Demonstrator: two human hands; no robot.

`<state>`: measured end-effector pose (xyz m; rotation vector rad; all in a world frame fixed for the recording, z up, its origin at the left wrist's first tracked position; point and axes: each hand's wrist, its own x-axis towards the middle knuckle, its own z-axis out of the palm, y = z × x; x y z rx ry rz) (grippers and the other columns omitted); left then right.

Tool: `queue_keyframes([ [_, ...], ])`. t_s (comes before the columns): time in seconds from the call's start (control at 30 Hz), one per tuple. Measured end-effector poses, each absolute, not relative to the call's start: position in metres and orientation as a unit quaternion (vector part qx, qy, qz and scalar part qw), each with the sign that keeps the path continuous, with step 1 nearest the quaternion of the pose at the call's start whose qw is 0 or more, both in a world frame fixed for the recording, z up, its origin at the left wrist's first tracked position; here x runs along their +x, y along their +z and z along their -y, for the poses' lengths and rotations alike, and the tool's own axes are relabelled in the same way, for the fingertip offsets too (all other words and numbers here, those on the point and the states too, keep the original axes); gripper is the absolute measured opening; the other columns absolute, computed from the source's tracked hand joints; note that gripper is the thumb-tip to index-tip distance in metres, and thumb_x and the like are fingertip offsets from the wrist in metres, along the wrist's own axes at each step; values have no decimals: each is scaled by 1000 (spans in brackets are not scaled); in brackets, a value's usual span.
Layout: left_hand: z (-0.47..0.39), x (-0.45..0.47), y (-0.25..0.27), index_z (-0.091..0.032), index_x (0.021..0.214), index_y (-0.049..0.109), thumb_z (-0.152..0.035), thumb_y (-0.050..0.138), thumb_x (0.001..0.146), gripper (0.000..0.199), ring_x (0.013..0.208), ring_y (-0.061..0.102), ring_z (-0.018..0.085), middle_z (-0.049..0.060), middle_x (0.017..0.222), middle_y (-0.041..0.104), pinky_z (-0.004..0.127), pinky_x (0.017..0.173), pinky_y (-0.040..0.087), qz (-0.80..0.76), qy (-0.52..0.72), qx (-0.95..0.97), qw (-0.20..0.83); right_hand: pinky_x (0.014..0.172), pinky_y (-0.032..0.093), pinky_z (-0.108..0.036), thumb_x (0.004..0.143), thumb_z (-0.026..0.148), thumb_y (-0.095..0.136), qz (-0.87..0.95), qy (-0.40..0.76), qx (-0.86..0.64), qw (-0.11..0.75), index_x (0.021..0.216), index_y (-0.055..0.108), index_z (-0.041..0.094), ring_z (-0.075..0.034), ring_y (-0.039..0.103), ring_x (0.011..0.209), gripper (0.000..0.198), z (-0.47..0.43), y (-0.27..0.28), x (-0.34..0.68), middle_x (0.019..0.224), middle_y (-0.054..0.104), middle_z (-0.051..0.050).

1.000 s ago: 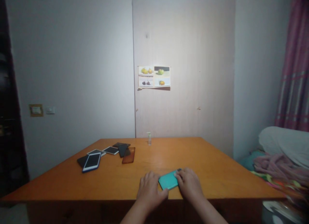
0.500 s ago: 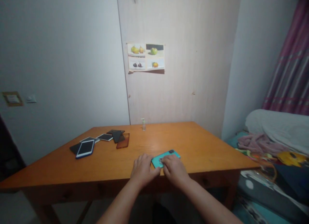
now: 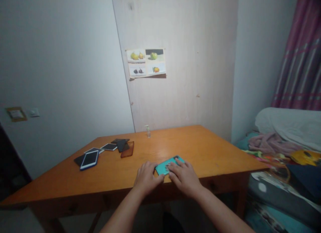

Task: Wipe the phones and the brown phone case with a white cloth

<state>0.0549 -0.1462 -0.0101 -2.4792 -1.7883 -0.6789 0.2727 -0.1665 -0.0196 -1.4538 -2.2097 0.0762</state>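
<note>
A smartphone in a teal case (image 3: 162,167) lies back up near the front edge of the table, its dark camera corner at the upper right. My left hand (image 3: 145,178) holds its left end, with the thumb along the near edge and the fingers beside the far left corner. Across the right part of the phone rests my right hand (image 3: 186,179), fingers spread and fairly flat. A small printed mark on the case is partly covered by those fingers.
On the wooden table (image 3: 200,152), several phones and tablets lie at the left, among them a white-fronted one (image 3: 89,159). Beside them is a brown translucent case (image 3: 128,150). A small pump bottle (image 3: 148,132) stands at the back. Bedding and clothes (image 3: 269,144) are piled right.
My right hand's fingers have spread and flattened over the phone, where they were more bunched before. My left hand stays at the phone's left end. The view has shifted slightly.
</note>
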Motion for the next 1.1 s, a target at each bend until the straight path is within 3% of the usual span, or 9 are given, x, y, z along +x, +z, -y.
queue_keyframes([
  [0.17, 145, 52, -9, -25, 115, 65, -52, 63, 80, 44, 106, 56, 26, 6, 109, 63, 33, 90, 40, 570, -209, -795, -4, 114, 4, -66, 100, 48, 34, 753, 39, -616, 226, 140, 55, 31, -36, 25, 147, 48, 159, -18, 280, 151, 48, -4],
  [0.4, 146, 48, -6, -23, 114, 63, -45, 64, 79, 41, 106, 55, 25, 6, 110, 62, 32, 91, 40, 569, -214, -794, -15, 116, 2, -63, 100, 53, 30, 770, 54, -595, 225, 147, 47, 29, -34, 21, 149, 56, 158, -20, 278, 156, 41, -5],
  [0.67, 145, 49, -7, -21, 111, 64, -54, 58, 83, 43, 112, 53, 28, 9, 115, 63, 36, 98, 35, 578, -188, -794, 25, 116, 2, -65, 100, 54, 29, 768, 64, -599, 215, 148, 45, 30, -36, 19, 149, 56, 154, -18, 283, 157, 40, -2],
  [0.87, 142, 46, -7, -23, 108, 62, -54, 58, 85, 39, 107, 55, 26, 7, 110, 63, 34, 94, 38, 563, -198, -802, -7, 112, -5, -71, 102, 52, 27, 757, 66, -617, 206, 147, 46, 32, -35, 15, 150, 53, 164, -14, 263, 157, 38, -3],
  [1.0, 136, 41, -14, -22, 104, 61, -54, 57, 86, 36, 103, 56, 24, 7, 106, 63, 32, 90, 40, 544, -215, -811, -22, 115, -4, -67, 103, 53, 23, 832, 85, -505, 212, 146, 47, 36, -30, 20, 150, 52, 180, -16, 247, 154, 44, -2],
  [1.1, 134, 41, -15, -22, 103, 60, -54, 60, 84, 38, 102, 56, 24, 6, 105, 62, 32, 87, 40, 543, -218, -810, -36, 113, -4, -69, 103, 52, 25, 812, 72, -541, 209, 146, 46, 35, -31, 18, 150, 51, 175, -15, 254, 155, 42, -2],
])
